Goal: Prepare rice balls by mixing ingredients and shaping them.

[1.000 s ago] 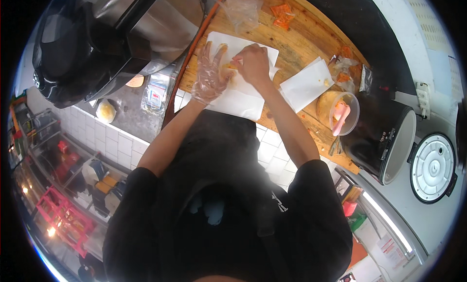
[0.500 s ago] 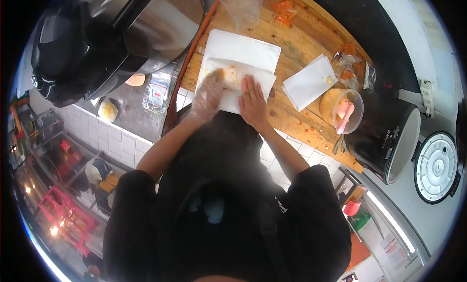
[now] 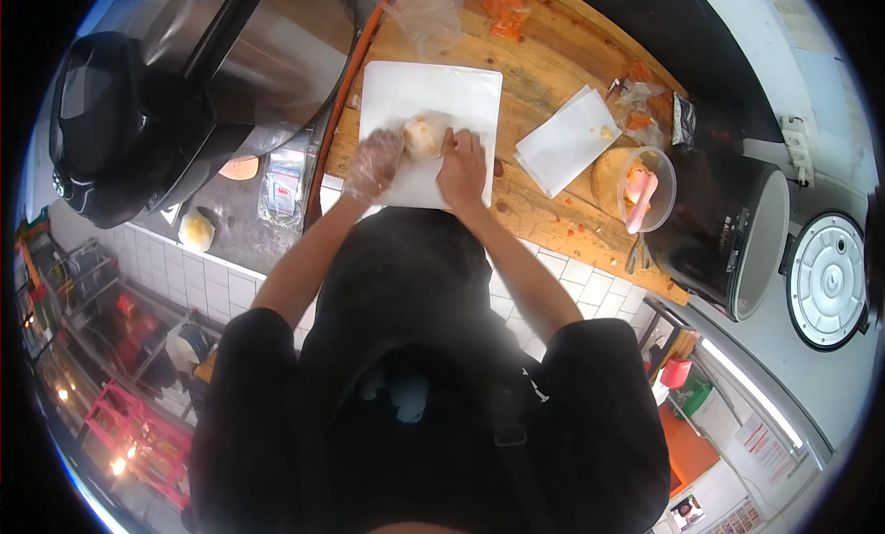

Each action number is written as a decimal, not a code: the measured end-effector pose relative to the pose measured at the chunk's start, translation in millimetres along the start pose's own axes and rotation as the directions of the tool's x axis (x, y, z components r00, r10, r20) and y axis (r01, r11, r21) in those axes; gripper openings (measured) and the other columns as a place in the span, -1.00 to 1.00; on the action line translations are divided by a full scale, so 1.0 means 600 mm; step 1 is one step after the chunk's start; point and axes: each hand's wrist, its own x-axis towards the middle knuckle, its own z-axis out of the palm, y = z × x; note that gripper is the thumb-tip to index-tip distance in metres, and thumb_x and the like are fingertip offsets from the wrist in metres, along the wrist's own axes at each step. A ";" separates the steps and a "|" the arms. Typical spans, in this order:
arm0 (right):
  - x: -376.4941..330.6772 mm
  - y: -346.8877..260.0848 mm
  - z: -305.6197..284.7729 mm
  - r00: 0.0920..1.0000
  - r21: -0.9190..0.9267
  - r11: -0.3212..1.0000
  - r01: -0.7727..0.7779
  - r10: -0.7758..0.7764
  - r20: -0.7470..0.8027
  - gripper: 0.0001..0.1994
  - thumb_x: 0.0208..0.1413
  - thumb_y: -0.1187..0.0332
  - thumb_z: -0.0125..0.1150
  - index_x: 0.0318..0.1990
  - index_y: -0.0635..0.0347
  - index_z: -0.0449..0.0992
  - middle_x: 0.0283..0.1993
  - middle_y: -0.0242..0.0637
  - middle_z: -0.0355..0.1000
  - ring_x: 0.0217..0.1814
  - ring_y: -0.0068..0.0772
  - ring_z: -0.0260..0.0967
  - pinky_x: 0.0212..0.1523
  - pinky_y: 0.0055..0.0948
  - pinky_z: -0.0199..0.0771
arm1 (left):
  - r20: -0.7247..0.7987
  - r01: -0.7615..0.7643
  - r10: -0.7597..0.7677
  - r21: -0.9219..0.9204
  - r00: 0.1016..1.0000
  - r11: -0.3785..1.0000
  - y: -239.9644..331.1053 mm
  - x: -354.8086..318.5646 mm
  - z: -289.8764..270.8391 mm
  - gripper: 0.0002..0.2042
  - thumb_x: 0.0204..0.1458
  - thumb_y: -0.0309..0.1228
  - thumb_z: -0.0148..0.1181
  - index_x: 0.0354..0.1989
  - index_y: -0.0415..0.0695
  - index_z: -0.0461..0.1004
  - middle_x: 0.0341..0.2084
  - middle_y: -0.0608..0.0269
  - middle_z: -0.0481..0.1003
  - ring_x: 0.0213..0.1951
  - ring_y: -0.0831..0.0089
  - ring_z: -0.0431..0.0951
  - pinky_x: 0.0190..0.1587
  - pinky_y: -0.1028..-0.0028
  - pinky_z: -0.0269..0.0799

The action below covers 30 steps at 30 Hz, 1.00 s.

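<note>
A rounded pale lump of food (image 3: 422, 136) with orange flecks, probably rice, sits on a stack of white paper sheets (image 3: 433, 87). A thin, whitish wrapper lies around it, partly see-through. My left hand (image 3: 374, 165), in a clear plastic glove, is at the lump's left side with its fingers curled in on the wrapper's edge. Bare, my right hand (image 3: 463, 168) is closed on the wrapper just right of the lump. The fingertips of both hands are partly hidden.
Folded white paper (image 3: 569, 142) and a clear tub (image 3: 656, 189) holding a pink spoon (image 3: 643, 202) lie right on the wooden table (image 3: 535, 82). Beyond stands an open black rice cooker (image 3: 728, 230). A large black appliance (image 3: 120, 129) and a round pale bundle (image 3: 195, 230) are left.
Both hands were pressed flat over folded paper; now they are curled at either side of a rounded lump. The view has shifted slightly, moving the table things left in the picture.
</note>
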 end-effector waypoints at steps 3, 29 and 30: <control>0.005 -0.046 -0.040 0.992 0.131 0.988 -0.081 0.093 -0.087 -0.56 -0.08 0.46 0.25 0.03 0.35 0.47 -0.19 -0.22 0.40 -0.07 -0.25 0.35 0.00 -0.38 0.33 | -0.156 0.118 -0.147 -0.180 0.977 0.977 0.028 -0.006 -0.002 -0.86 -0.01 -0.44 0.08 -0.33 -0.23 0.47 -0.49 0.07 0.44 -0.36 0.10 0.51 -0.29 0.19 0.49; 0.181 0.286 -0.123 0.724 -0.005 0.793 -0.609 0.553 -0.412 -0.53 0.08 -0.02 0.22 -0.09 0.23 0.57 -0.04 -0.06 0.47 0.06 -0.11 0.37 0.17 -0.21 0.25 | 0.322 0.100 0.087 -0.521 0.943 0.848 0.079 0.003 -0.163 -0.59 0.17 -0.22 -0.01 0.15 -0.15 0.31 -0.02 -0.10 0.46 0.05 0.02 0.44 0.11 0.20 0.34; 0.149 0.243 -0.195 0.791 0.317 0.854 -0.412 0.508 -0.341 -0.71 0.16 0.21 0.16 -0.14 0.26 0.57 -0.08 -0.08 0.48 0.00 -0.11 0.41 0.09 -0.23 0.33 | 0.286 0.153 0.003 -0.522 0.958 0.839 0.068 -0.034 -0.143 -0.53 0.21 -0.14 0.00 0.17 -0.19 0.29 -0.07 -0.08 0.50 0.03 0.07 0.47 0.10 0.21 0.33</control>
